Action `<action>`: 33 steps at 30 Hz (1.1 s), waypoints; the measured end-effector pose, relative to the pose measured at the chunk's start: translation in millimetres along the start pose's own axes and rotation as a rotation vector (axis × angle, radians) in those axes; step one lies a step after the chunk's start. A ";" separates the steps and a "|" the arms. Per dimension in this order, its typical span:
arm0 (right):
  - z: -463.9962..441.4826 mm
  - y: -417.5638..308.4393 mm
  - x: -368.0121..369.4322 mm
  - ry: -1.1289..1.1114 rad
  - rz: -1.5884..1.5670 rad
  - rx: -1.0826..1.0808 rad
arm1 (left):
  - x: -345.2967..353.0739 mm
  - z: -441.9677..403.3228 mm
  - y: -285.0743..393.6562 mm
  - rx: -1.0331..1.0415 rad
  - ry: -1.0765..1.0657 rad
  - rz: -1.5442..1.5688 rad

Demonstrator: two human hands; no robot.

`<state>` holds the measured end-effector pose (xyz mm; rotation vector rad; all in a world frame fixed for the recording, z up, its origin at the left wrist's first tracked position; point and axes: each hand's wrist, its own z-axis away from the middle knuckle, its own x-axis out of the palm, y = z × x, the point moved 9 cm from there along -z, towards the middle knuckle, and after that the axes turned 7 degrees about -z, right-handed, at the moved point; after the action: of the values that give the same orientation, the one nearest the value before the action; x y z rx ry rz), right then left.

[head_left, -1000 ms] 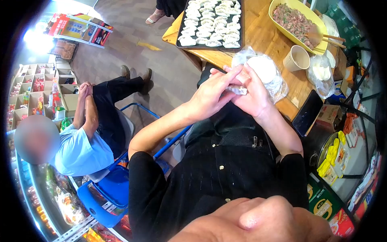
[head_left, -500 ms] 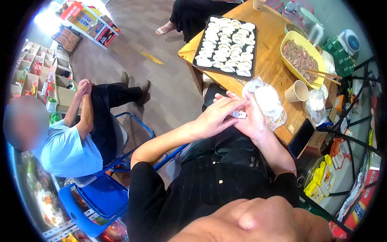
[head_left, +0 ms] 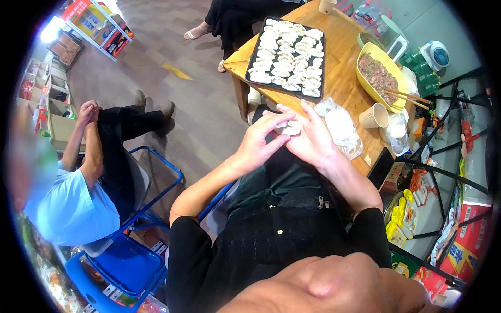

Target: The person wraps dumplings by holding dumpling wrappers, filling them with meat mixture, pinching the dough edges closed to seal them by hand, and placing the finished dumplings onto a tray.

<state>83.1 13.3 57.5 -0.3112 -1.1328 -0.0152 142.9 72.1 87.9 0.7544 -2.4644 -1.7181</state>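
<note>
A small white dumpling (head_left: 290, 128) lies between my two hands, above my lap and in front of the table's near corner. My left hand (head_left: 261, 140) curls over it, thumb and fingers closed on its edge. Beneath and beside it, my right hand (head_left: 312, 141) cradles the dumpling with the palm turned up and the fingers extended. Part of the dumpling is hidden by the left fingers. Beyond my hands, a black tray (head_left: 286, 88) carries rows of folded dumplings. A clear plastic bag with white round wrappers (head_left: 342, 127) lies just right of my right hand.
On the wooden table (head_left: 339, 60) stand a yellow bowl (head_left: 360, 78) of minced filling with chopsticks (head_left: 407, 98), and a paper cup (head_left: 373, 116). A phone (head_left: 381, 168) lies at its edge. A seated person in blue (head_left: 73, 203) is at left, beside a blue chair (head_left: 128, 263).
My hands have shifted slightly left and turned, so more of the white dumpling shows between them. The whole view has shifted a little with my head.
</note>
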 end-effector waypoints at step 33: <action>-15.5 7.4 35.5 -0.311 1.162 -0.853 | 15.3 23.6 -51.6 -0.577 0.410 1.655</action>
<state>113.3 21.7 81.4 -1.7426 -1.0533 0.6046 141.0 72.6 29.1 -0.7560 -1.2127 -1.1172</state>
